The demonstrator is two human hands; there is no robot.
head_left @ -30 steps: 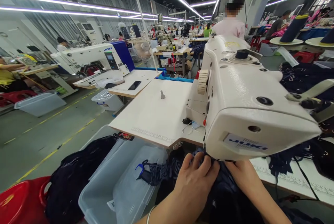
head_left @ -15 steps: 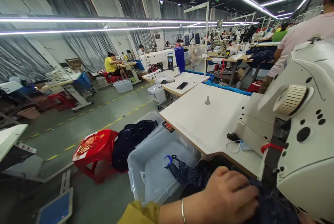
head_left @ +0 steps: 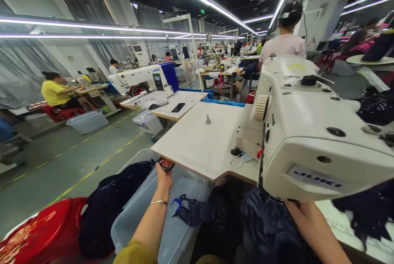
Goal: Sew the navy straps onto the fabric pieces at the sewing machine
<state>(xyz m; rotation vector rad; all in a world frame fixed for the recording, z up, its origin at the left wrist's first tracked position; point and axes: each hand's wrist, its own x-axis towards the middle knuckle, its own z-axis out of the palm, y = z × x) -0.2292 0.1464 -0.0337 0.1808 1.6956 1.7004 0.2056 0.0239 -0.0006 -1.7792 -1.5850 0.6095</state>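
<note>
My left hand (head_left: 164, 178) reaches to a small black box with a red face (head_left: 165, 164) under the table's left edge. It touches the box, and most of its fingers are hidden. My right hand (head_left: 300, 210) is below the head of the white JUKI sewing machine (head_left: 308, 141). The machine covers its fingers, so I cannot see what they hold. Gathered navy fabric (head_left: 261, 223) lies beside it and over my lap. More dark cloth with a blue clip-like piece (head_left: 176, 205) at its end hangs into a clear plastic bin (head_left: 123, 227).
The white tabletop (head_left: 191, 137) carries a grey peg (head_left: 208, 119). A phone (head_left: 178, 108) lies on the neighbouring table, beside another JUKI machine (head_left: 138, 79). A red stool (head_left: 55, 227) and a navy cloth pile (head_left: 107, 206) are at left. A person in pink (head_left: 283, 46) stands ahead.
My view has swung right. My left hand has moved from the navy fabric out to the box under the table's edge. My right hand is now visible below the machine head.
</note>
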